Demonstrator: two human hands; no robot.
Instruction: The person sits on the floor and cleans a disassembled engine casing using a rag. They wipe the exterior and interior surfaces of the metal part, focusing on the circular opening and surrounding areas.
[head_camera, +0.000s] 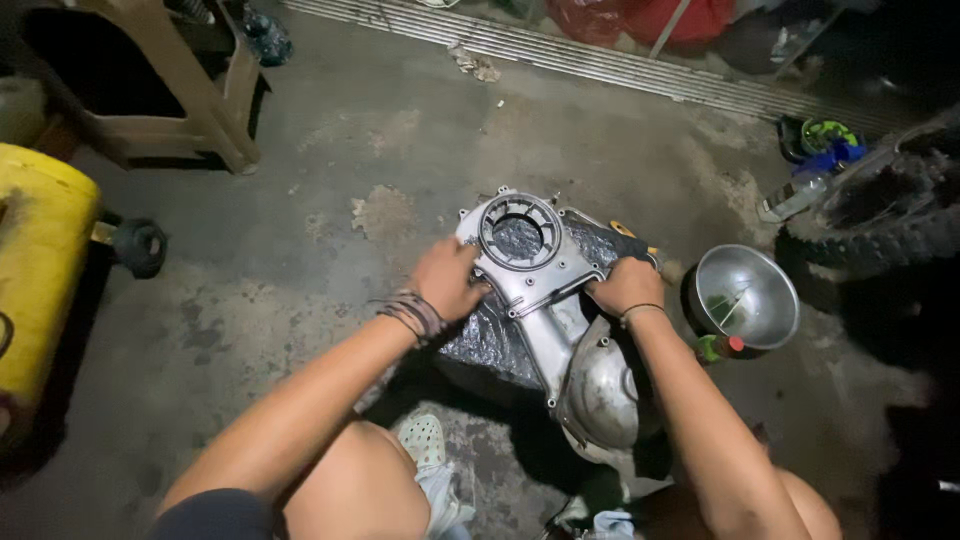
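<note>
**Both hands pressed on a metal engine cover**

Fingers of the left hand (447, 278) curl down over the left edge of a long, silver-grey cast-metal engine cover (545, 310), gripping it just below its round, ribbed opening. Those of the right hand (625, 284) are bent and closed over the cover's right edge, knuckles up. Dark cord bracelets (410, 314) ring the left wrist. That cover lies flat on a black, shiny block (480, 340) standing on the stained concrete floor (300, 260), its domed end nearest the person's knees.

Just right of the right hand sits a round, polished steel bowl (745, 295), with a knobbly black tyre (880, 225) beyond it. A clear plastic bottle (795, 197) lies near the tyre, its label too blurred to tell. At far left is a yellow rounded container (40, 260); a tan wooden stool (170, 90) stands above it.
</note>
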